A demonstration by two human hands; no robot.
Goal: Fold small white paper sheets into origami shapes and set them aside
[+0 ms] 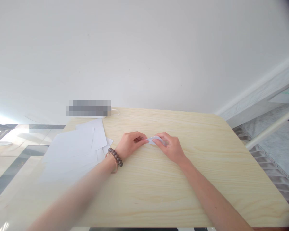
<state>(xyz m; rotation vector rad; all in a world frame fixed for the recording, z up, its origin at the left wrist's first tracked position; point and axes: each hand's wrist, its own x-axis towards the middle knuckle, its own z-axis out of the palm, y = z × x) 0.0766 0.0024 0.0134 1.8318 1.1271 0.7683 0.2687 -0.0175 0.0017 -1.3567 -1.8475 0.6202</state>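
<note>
Sheets [73,150] of white paper lie fanned out at the table's [207,179] left side. Beside them my left hand [130,144], beads [115,157] at the wrist, pinches one end of a small folded paper [155,140]. My right hand [170,147] pinches the other end, just above the wood.

A light wooden tabletop [159,195] fills the near scene. Loose white sheets [72,150] lie overlapping on its left part. A white wall [144,48] rises beyond the far edge. On the right, a white bar [272,131] slants above a grey patterned rug [279,175].
</note>
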